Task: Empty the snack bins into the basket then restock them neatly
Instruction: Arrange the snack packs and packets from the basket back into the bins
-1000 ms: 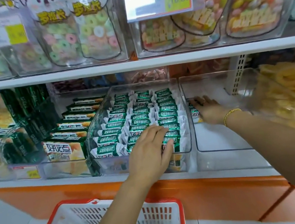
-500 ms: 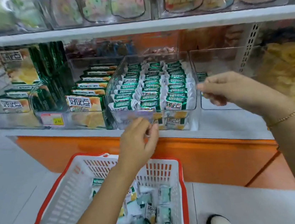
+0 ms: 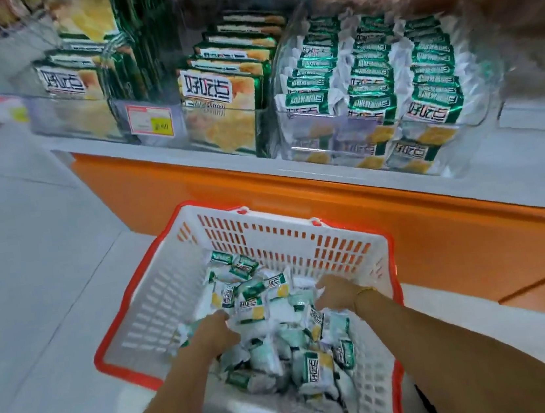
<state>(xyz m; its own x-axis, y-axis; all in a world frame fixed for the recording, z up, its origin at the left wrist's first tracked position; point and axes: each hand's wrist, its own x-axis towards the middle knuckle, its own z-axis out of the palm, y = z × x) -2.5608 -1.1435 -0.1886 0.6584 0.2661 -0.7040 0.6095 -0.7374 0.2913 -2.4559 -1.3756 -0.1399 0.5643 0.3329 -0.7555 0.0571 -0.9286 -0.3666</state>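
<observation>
Store aisle, head view tipped down

- White shelf ledge over an orange base panel (image 3: pixel 439 237) runs from 9 to 3 o'clock across the upper half.
- White slotted plastic basket with a red rim (image 3: pixel 285 235) sits on the floor at 6 o'clock, just in front of the base.
- Clear rounded plastic bin (image 3: pixel 331 134) on the ledge at 1 o'clock looks full: three tidy rows of small green-and-white snack packets (image 3: pixel 367 67).
- At 11 o'clock, flat green-and-yellow biscuit boxes (image 3: pixel 221 106) stand upright behind a red-and-yellow price tag (image 3: pixel 150 121).
- A loose heap of the same small packets (image 3: pixel 302 350) fills the basket's near half.
- Left hand (image 3: pixel 216 333) and right hand (image 3: pixel 336 292) are both plunged into the heap, left at 7 o'clock of it, right at 2 o'clock. A thin gold bracelet (image 3: pixel 364 293) is on the right wrist.

Step in hand, my reading: gathering packets for restocking. Best to scoop modest handfuls, turn labels one way, and lift clear of the slotted walls so wrappers don't snag.

Hard to make out: the fingertips are buried, so whether either hand grips packets or just rests among them can't be told. Upper shelves are motion-blurred; the ledge right of the full bin is smeared, and the basket's near corner is cut off
</observation>
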